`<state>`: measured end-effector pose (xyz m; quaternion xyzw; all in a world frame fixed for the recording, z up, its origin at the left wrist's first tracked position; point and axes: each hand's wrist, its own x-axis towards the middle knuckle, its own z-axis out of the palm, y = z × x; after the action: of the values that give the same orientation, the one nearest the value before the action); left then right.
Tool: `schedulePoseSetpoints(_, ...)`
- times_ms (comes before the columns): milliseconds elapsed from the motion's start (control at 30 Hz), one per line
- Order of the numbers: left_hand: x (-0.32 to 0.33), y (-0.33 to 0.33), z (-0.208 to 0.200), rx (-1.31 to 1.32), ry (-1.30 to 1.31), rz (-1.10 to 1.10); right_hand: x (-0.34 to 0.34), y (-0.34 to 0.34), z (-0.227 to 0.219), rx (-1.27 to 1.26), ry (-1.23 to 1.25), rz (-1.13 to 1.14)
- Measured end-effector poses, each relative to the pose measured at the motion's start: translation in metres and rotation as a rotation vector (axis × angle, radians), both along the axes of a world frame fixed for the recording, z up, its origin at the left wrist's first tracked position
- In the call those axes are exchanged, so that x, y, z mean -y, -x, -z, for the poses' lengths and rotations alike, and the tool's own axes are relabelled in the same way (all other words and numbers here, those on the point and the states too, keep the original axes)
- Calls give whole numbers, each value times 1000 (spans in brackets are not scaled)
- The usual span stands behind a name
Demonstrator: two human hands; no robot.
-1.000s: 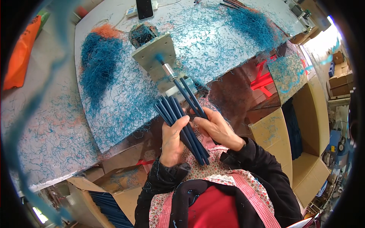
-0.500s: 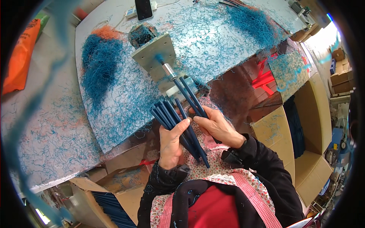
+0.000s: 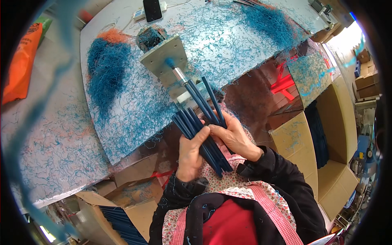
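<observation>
A bundle of several slim dark blue rods (image 3: 184, 123) is in my left hand (image 3: 190, 153), its thumb pressed across them and their lower ends over the flowered apron (image 3: 216, 181). My right hand (image 3: 236, 138) pinches more rods close beside that thumb. One blue rod (image 3: 197, 96) runs up from between the hands to the shiny metal sleeve (image 3: 179, 75) of a small machine; whether its tip sits inside is hard to tell. Another rod (image 3: 212, 96) in my right hand slants up free of the sleeve. Behind the sleeve stands a grey metal plate (image 3: 165, 57).
Blue shavings cover the white table (image 3: 139, 118), with heaps at left (image 3: 107, 71) and far right (image 3: 269, 24). A phone (image 3: 152, 10) lies at the back. Open cardboard boxes with blue rods stand at right (image 3: 341, 126) and lower left (image 3: 96, 220); a red stool (image 3: 284, 85) is under the table.
My left hand and its bundle have shifted right, closer to my right hand. The free rod in my right hand has swung away from the rod at the sleeve.
</observation>
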<state>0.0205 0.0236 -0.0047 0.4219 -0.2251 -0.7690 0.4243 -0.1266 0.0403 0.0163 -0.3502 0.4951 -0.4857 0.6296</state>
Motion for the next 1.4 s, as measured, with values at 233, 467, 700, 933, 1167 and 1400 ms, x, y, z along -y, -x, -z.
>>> schedulePoseSetpoints(233,-24,-3,-14,-3,-131,41,-15,3,-9,-13,-84,-4)
schedulePoseSetpoints(467,-4,-5,-18,138,72,-67,0,8,-3,-35,-46,-3)
schedulePoseSetpoints(700,18,7,-15,52,154,-91,-22,4,-15,-68,-69,-82)
schedulePoseSetpoints(933,13,12,-19,77,127,-114,4,13,-9,-132,13,-57)
schedulePoseSetpoints(1167,21,21,-23,121,164,-159,-23,8,-9,-16,-108,-193)
schedulePoseSetpoints(1400,26,22,-13,70,184,-171,-26,0,-5,-547,120,-80)
